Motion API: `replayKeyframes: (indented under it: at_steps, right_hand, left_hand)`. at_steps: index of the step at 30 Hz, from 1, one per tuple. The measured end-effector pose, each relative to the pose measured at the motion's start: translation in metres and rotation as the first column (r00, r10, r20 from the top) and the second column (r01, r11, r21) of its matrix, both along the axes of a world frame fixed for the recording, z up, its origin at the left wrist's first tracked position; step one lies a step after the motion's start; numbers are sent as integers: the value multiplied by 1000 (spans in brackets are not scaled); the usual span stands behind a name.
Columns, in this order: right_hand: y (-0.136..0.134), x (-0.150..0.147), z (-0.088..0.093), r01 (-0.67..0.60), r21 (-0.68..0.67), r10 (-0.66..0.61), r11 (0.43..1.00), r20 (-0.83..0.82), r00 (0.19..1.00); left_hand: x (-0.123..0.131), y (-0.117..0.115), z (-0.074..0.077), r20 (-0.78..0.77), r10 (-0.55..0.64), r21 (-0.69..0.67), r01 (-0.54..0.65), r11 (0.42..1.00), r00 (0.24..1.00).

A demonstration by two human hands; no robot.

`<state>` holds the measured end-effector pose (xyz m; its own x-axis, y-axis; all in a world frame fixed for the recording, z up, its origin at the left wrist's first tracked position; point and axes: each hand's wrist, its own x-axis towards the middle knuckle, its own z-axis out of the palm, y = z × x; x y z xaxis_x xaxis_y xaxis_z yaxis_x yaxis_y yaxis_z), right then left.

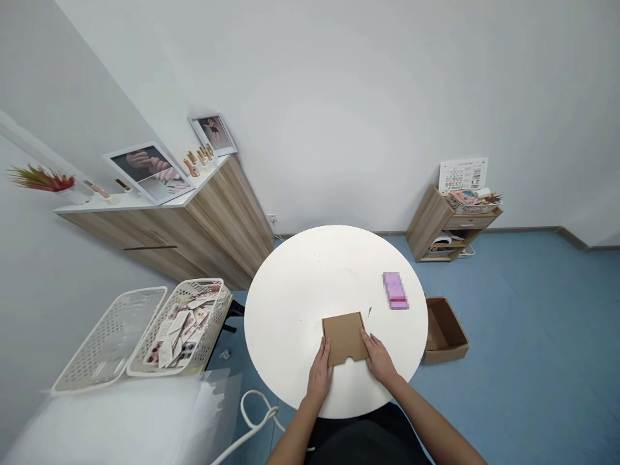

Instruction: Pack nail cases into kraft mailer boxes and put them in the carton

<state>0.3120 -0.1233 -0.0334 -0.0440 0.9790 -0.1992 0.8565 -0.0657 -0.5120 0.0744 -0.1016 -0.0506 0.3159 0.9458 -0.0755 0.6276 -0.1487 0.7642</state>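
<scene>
A flat brown cardboard box (pixel 345 337) with a half-round notch in its near edge is between my two hands, over the near part of the round white table (pixel 300 278). My left hand (pixel 320 373) grips its left side, fingers pointing away from me. On the right side my right hand (pixel 380 359) holds the near corner, with the thumb over the top. The box looks closed, and I cannot tell whether it rests on the table. A pixelated purple item (pixel 396 290) lies farther off to the right.
An open cardboard carton (pixel 455 354) stands on the floor right of the table. White baskets (pixel 213 336), one full of packets, are at the left. A wooden cabinet (pixel 227 226) with framed pictures is beyond them; a small shelf unit (pixel 426 223) stands at the back right.
</scene>
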Motion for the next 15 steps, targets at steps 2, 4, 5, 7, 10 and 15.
replayKeyframes:
  at_steps: [2, 4, 5, 7, 10, 15]
  right_hand:
    - [5, 3, 8, 20, -35, -25, 999, -127, 992]
    - [14, 9, 23, 37, -70, -56, 997, -280, 958]
    - [20, 12, 33, 52, -77, -76, 996, -346, 935]
    - [34, 18, 54, 97, -57, -112, 994, -420, 901]
    - [56, 24, 79, 169, -77, -186, 983, -393, 900]
    - [89, 27, 104, 180, -250, -269, 951, -391, 880]
  left_hand:
    - [1, 6, 13, 67, 22, -61, -17, 998, 998]
    - [2, 17, 31, 136, 69, -138, -50, 989, 988]
    - [2, 24, 42, 164, 105, -183, -75, 980, 981]
    - [4, 40, 63, 190, 182, -267, -128, 955, 965]
    - [7, 65, 91, 171, 289, -281, -234, 931, 942]
    - [12, 100, 110, -3, 254, -274, -245, 930, 967]
